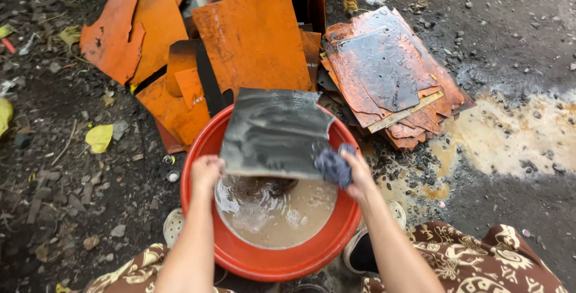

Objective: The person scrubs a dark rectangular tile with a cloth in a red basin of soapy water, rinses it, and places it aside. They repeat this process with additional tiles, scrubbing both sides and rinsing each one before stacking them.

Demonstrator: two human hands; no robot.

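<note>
A red plastic basin (204,149) of muddy water sits on the ground between my knees. A dark grey wet sheet (273,131) leans over the basin, its lower edge near the water. My left hand (206,170) grips the sheet's lower left corner. My right hand (354,173) presses a bluish-grey cloth (332,166) against the sheet's lower right edge.
Orange sheets (252,38) lie piled behind the basin on the left and centre. A stack of wet, dark-smeared sheets (384,68) lies at the right rear. Wet dirt with a yellowish puddle (522,137) spreads to the right; leaves and debris litter the left.
</note>
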